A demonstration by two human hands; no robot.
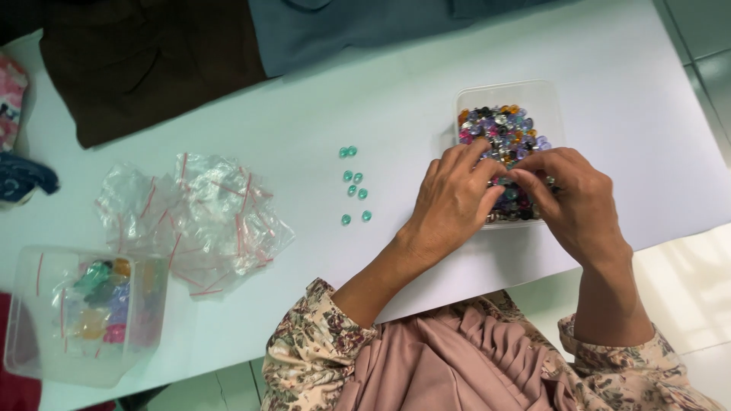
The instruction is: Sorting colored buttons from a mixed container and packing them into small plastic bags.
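Both hands meet over a clear tub (544, 99) of mixed coloured beads (502, 129) at the right of the white worktop (365, 99). The left hand (455, 199) and right hand (571, 199) have fingers curled, fingertips together over the beads; whether they pinch one I cannot tell. Seven green beads (354, 186) lie loose left of the tub, crumpled bags (205, 217) farther left, beside another tub (46, 335)
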